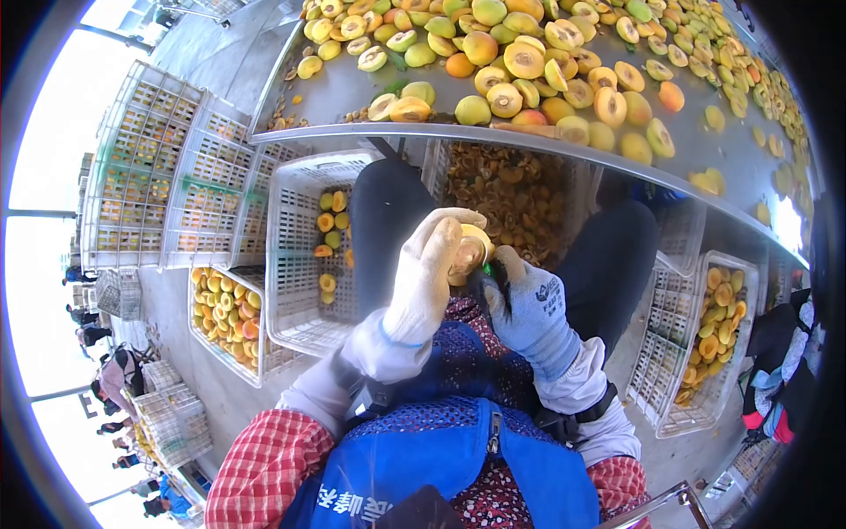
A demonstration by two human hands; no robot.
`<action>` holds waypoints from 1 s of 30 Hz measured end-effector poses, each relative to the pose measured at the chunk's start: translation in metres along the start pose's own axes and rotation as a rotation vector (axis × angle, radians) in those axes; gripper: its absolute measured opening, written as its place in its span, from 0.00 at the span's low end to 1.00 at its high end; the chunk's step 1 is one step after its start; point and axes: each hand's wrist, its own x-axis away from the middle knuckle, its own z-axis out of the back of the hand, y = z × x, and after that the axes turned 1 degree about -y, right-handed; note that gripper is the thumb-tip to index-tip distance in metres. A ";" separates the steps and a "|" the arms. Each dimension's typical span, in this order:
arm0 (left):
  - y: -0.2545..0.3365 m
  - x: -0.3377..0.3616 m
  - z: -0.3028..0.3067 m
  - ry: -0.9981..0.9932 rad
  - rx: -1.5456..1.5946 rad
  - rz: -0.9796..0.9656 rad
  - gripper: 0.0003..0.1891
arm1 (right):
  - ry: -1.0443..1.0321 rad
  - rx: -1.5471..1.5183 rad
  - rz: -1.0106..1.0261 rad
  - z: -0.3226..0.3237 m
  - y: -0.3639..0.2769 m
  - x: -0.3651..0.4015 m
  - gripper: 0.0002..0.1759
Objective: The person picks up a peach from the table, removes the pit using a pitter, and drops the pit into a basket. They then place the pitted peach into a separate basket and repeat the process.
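Near the middle of the head view, my left hand point(425, 273), in a pale glove, is closed around a halved apricot point(471, 250) with its cut face showing. My right hand point(530, 309), in a blue-grey glove with dark fingertips, is closed on a small tool point(487, 269), of which only a green part shows beside the fruit. The two hands almost meet above my lap. Ahead of them, many halved apricots point(524, 60) lie on the metal table point(352, 106).
Below the table edge, a crate holds brown scraps point(507, 189). At left stand a white crate point(308, 207) with some halves, a fuller crate point(226, 313) and stacked crates point(145, 176). Another fruit crate point(714, 331) is at right, beside a person point(780, 361).
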 end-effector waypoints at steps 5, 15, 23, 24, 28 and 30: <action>0.013 0.007 -0.010 0.057 -0.049 0.048 0.22 | 0.026 -0.026 0.022 -0.002 0.004 0.004 0.09; 0.026 0.001 -0.019 0.009 -0.124 0.047 0.20 | -0.053 -0.212 0.025 0.008 0.010 0.005 0.10; 0.030 -0.002 -0.023 -0.031 -0.168 -0.021 0.11 | -0.023 -0.967 -0.230 -0.043 0.024 0.037 0.14; 0.030 -0.004 -0.022 -0.081 -0.185 -0.060 0.11 | -0.087 -1.125 -0.327 -0.041 0.023 0.037 0.16; 0.033 -0.012 -0.020 -0.227 -0.175 -0.082 0.11 | -0.592 -1.906 -0.594 -0.009 0.009 0.026 0.27; 0.028 -0.019 -0.021 -0.287 -0.193 -0.003 0.17 | -0.832 -2.358 -0.488 -0.022 0.018 0.023 0.30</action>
